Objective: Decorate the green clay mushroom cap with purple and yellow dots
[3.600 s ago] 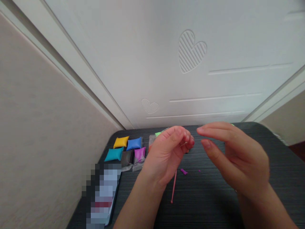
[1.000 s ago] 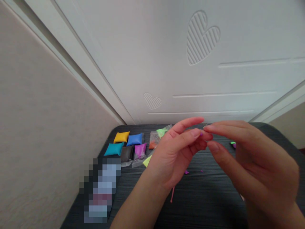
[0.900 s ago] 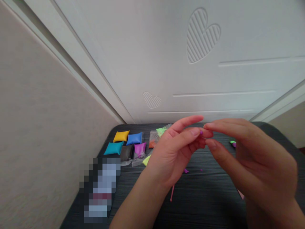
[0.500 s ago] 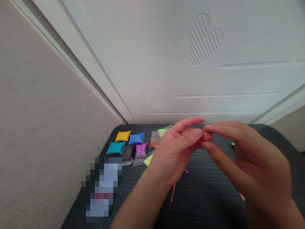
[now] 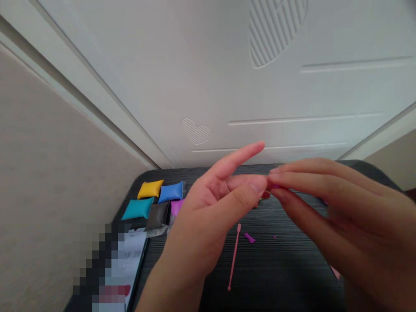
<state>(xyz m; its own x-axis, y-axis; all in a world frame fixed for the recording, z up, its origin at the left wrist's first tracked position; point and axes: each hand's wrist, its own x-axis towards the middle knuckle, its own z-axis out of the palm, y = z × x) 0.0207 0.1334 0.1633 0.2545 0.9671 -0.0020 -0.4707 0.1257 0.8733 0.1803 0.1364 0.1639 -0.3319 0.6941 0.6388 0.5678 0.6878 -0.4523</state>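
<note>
My left hand (image 5: 208, 216) is pinched, thumb against a finger, with its index finger stretched out above. My right hand (image 5: 338, 216) meets it fingertip to fingertip, its thumb and fingers closed on a tiny piece of purple modelling clay (image 5: 275, 186). Most of that piece is hidden by the fingertips of both hands. Below them on the dark table lie a small purple clay strip (image 5: 249, 237), a purple crumb (image 5: 274, 237) and a thin pink modelling stick (image 5: 234, 258).
Clay packets in yellow (image 5: 150, 189), blue (image 5: 171, 192), teal (image 5: 138, 208), black (image 5: 157, 216) and purple (image 5: 176, 207) lie at the left back. A phone (image 5: 130, 255), partly blurred out, lies at the left edge. A white panel (image 5: 201, 78) rises behind the dark table (image 5: 276, 277).
The view has tilted down and shifted right. My left index finger has lifted away from the pinch, and my right fingers have drawn closer together over the purple clay.
</note>
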